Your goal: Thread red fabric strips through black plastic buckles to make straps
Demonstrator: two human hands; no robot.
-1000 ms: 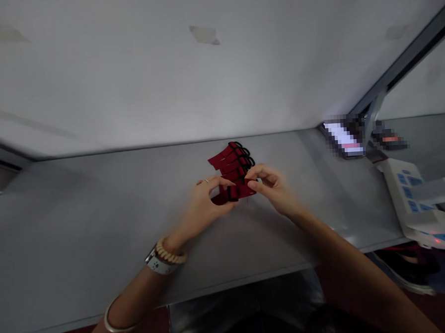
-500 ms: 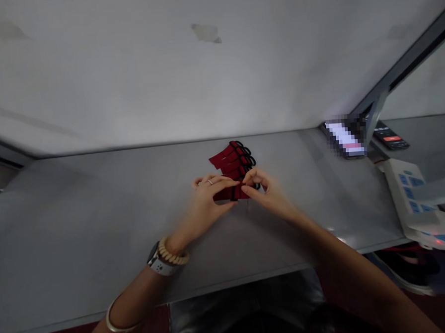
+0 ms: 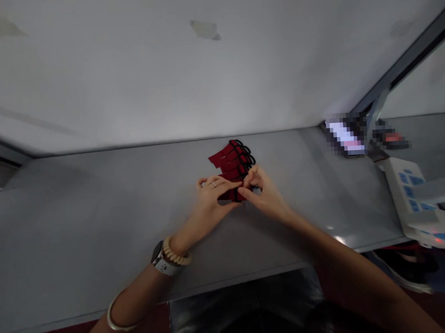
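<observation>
Several flat red strips [image 3: 232,161] with black loops at their right ends lie overlapped in a fan on the grey table [image 3: 98,217]. At the near end of the fan, my left hand [image 3: 207,202] holds a red strip with a black band [image 3: 229,195], its thumb below and its fingers across the top. From the other side my right hand [image 3: 265,196] pinches that strip's right end between thumb and forefinger. The two hands' fingertips nearly meet there and cover part of the strip.
A lit phone [image 3: 344,139] lies at the back right, partly pixelated, with a second blurred dark device [image 3: 392,136] beyond the divider post [image 3: 377,113]. On the right stands a white machine with blue buttons [image 3: 410,196]. A white wall [image 3: 147,81] rises behind the table.
My left hand has shifted slightly right along the strip. The right hand has moved slightly left, its fingers more curled at the strip's end. The fanned strips lie as before.
</observation>
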